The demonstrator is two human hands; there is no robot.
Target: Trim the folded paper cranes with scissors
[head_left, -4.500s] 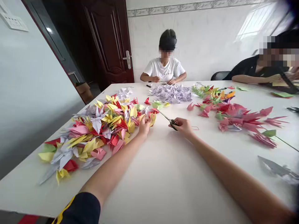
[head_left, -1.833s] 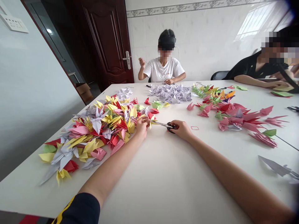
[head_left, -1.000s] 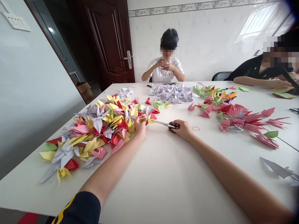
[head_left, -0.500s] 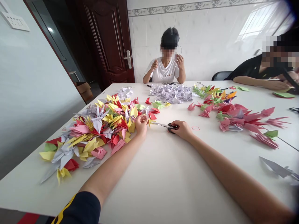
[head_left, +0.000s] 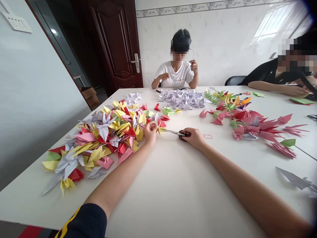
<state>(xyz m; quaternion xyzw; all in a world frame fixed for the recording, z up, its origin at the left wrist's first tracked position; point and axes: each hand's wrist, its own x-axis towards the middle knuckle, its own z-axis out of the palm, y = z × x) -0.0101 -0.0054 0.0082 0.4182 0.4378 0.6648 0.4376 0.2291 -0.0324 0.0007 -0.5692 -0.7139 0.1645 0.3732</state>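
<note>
My left hand point(head_left: 150, 133) is closed, pinching a small yellow folded-paper crane point(head_left: 159, 129) at the right edge of a heap. In my right hand point(head_left: 195, 138) is a pair of scissors point(head_left: 175, 132) with black handles, their blades pointing left. The blade tips reach the yellow crane; whether they are cutting it I cannot tell. Beside my left forearm spreads the heap of folded-paper cranes point(head_left: 104, 127) in yellow, red, pink and pale lilac.
Pale lilac cranes point(head_left: 183, 99) lie at the far side of the white table point(head_left: 173, 191). Mixed pink, red and green ones point(head_left: 260, 124) are on the right. One person point(head_left: 177, 74) sits opposite; another person point(head_left: 262, 74) leans on the table at far right.
My hands, the crane and the scissors stay almost in place. Across the table, the seated person's hands have come down slightly, the one on the left more.
</note>
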